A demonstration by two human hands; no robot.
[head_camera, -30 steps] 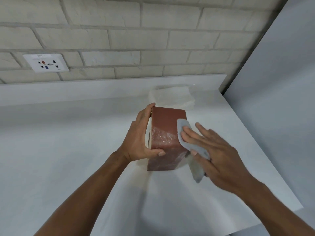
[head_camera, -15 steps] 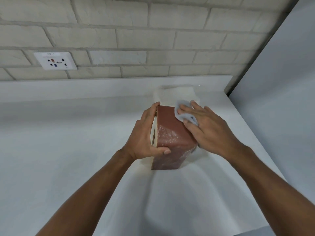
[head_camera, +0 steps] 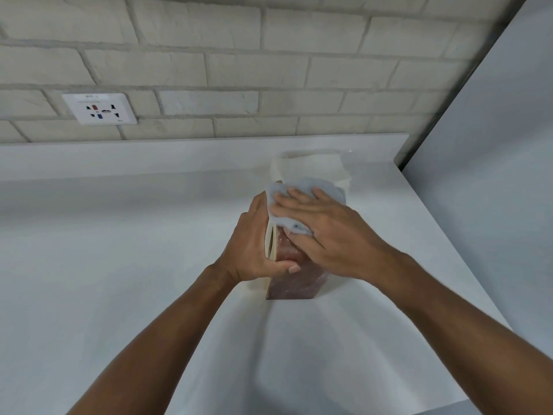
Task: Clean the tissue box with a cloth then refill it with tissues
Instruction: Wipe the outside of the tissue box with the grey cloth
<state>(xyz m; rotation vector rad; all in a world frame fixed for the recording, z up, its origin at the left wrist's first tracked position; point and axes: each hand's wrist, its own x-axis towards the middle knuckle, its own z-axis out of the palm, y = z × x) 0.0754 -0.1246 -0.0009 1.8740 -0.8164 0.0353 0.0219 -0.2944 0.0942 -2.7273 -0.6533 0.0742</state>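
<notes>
Far left on the brick wall, there's the white power socket [head_camera: 100,108], well clear of everything. Below it, the white bench [head_camera: 119,235] runs across to the corner.

Coming in toward the middle, my left hand [head_camera: 254,250] is clamped on the tissue box [head_camera: 294,284]: palm against its left side, thumb hooked across the near brown face, fingertips up at the top edge. The box stands on end on the bench, and a pale inner edge shows along its left side beside my palm.

Right there on top of the box is the cloth [head_camera: 305,193], light grey and bunched, draped over the upper end and down the right face. My right hand [head_camera: 326,232] lies flat on it, fingers spread and pressing the cloth against the box, so the two hands are close together with the box between them.

Just behind the box, against the back ledge, sits the stack of white tissues [head_camera: 311,166], partly hidden by the cloth. To the far right, a plain grey panel [head_camera: 493,175] closes the corner.
</notes>
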